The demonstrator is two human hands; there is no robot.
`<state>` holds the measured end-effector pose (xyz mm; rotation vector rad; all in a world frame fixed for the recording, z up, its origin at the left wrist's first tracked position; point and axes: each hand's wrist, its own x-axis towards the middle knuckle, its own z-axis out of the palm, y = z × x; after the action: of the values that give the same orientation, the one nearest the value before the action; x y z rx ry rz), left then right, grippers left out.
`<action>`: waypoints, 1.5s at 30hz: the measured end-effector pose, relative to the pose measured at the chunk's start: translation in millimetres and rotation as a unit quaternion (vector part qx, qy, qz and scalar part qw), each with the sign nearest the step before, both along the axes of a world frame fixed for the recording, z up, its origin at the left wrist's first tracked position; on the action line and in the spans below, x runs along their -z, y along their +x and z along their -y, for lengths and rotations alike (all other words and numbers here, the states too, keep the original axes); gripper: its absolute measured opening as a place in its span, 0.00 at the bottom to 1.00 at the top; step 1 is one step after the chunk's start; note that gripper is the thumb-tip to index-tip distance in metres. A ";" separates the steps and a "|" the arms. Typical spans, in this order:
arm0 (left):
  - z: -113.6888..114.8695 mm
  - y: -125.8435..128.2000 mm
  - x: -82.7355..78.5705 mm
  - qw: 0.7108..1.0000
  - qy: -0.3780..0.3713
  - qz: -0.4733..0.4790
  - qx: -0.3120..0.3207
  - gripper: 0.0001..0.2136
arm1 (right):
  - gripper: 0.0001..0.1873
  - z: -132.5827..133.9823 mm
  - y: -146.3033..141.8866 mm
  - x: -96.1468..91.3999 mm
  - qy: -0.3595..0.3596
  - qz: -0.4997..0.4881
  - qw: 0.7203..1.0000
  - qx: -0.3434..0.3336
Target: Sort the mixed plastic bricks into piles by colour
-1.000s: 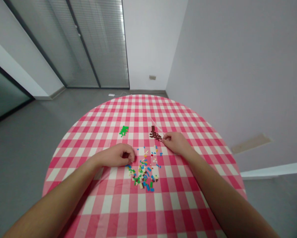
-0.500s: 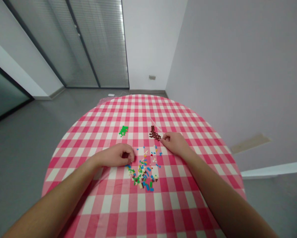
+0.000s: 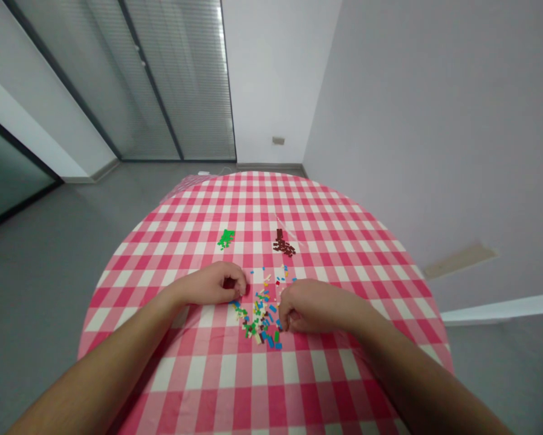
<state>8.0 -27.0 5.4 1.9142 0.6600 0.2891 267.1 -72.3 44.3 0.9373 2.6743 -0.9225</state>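
Small loose toy bricks in mixed colours [image 3: 259, 323] lie scattered between my hands: blue, green, cream, yellow, red and brown. My left hand [image 3: 219, 283] rests on the cloth at the left edge of this scatter, its fingers curled in towards the thumb. Whatever those fingers may hold is too small to make out. Over the scatter's right side is my right hand [image 3: 310, 305], fingers bent down and closed at the bricks, hiding some of them. Its fingertips are partly hidden. Beyond my hands sit a green brick pile [image 3: 226, 238] and a brown brick pile [image 3: 283, 243].
A red-and-white checked cloth [image 3: 266, 399] covers the round table. A plain wall [image 3: 435, 133] stands to the right, and a glass partition with blinds [image 3: 185, 78] is behind at the left. A white object [image 3: 203, 173] lies on the floor past the table.
My right hand has come back from beside the brown brick pile to the right side of the mixed bricks. My left hand has stayed in place.
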 end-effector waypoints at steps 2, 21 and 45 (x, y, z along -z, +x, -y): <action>-0.7 0.3 0.3 1.000 0.001 0.002 0.002 0.05 | 0.16 -1.0 -1.0 1.9 0.011 0.006 1.000 0.001; -0.7 1.3 0.3 1.000 -0.002 0.012 0.007 0.06 | 0.09 -6.3 -2.9 6.0 -0.044 -0.033 0.998 -0.018; -0.1 0.3 1.0 1.000 -0.011 0.008 0.001 0.05 | 0.07 -64.9 40.5 44.1 0.080 -0.306 0.800 0.510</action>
<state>8.3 -26.9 4.4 1.8903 0.6484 0.2945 307.7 -7.4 0.2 2.6555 2.5944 -1.3407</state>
